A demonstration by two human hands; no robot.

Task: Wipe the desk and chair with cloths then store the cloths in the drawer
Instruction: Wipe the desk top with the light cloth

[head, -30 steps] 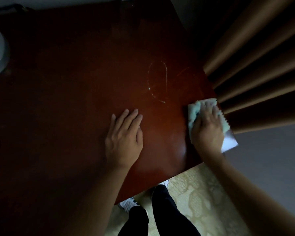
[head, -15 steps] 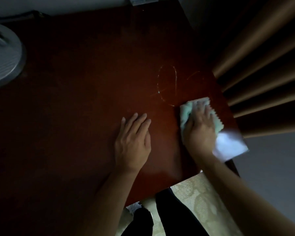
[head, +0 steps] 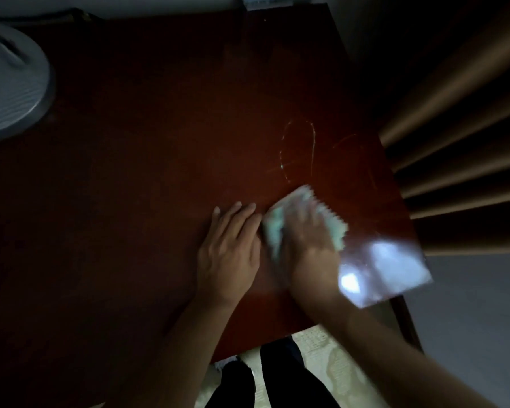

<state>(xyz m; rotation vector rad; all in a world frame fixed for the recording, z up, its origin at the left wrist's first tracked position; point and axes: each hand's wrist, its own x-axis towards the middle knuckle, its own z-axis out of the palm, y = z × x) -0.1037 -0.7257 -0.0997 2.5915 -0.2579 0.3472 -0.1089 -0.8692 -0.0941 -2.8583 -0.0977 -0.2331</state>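
Observation:
A dark red-brown desk (head: 159,157) fills most of the view. My right hand (head: 309,248) presses a pale green cloth (head: 274,228) with a zigzag edge flat on the desk near its right front corner; the hand and cloth are blurred by motion. My left hand (head: 228,251) lies flat on the desk, palm down, fingers together, holding nothing, its side almost touching the cloth. A faint whitish looped mark (head: 298,151) shows on the desk just beyond the cloth. No chair or drawer is in view.
A round grey-white object (head: 9,86) sits on the desk at the far left. Brown curtain folds (head: 454,136) hang close along the desk's right edge. A bright reflection (head: 386,269) glares on the right front corner. My dark trouser legs (head: 277,378) stand on pale patterned floor below.
My right hand has slid the cloth leftward from the desk's right edge until it sits beside my left hand. The left hand has stayed flat on the desk.

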